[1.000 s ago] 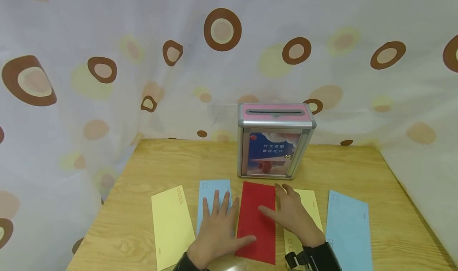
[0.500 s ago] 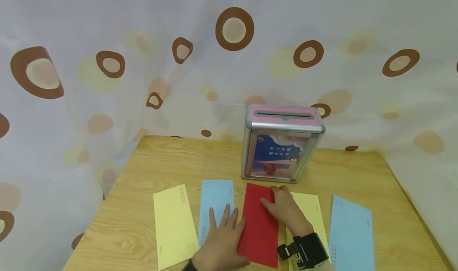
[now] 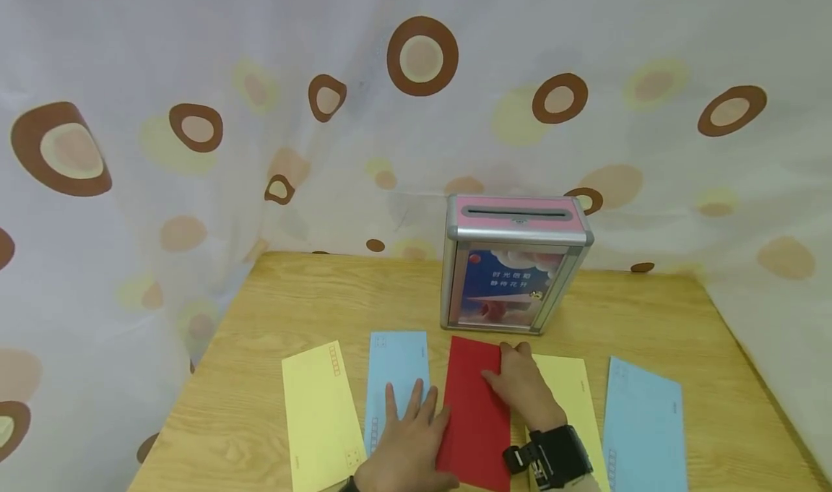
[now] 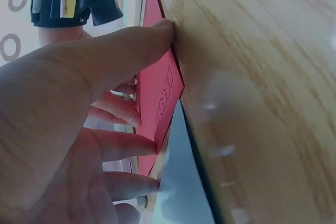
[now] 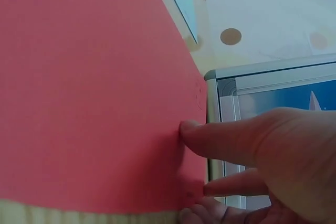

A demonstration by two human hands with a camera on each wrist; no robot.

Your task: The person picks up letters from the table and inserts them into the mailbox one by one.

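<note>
A red envelope [image 3: 477, 420] lies on the wooden table below a pink and silver letter box [image 3: 520, 268]. My right hand [image 3: 523, 380] grips its upper right part, the thumb on the face and the fingertips at the edge. My left hand [image 3: 412, 441] is spread with straight fingers. It reaches from the blue envelope [image 3: 396, 358] to the red one, and its thumb [image 4: 157, 38] rests at the near edge of the red envelope. In the left wrist view several of its fingertips are right at the envelope's left edge.
A yellow envelope [image 3: 321, 412] lies at the far left. Another yellow envelope [image 3: 565, 383] is partly under my right wrist, with a second blue envelope [image 3: 643, 427] farther right. Behind the table hangs a patterned curtain [image 3: 338, 22]. The letter box has a slot [image 3: 516, 212] on top.
My right hand has closed in on the red envelope's upper right edge. My left hand has drawn slightly nearer to me, still spread. The camera view has shifted a little.
</note>
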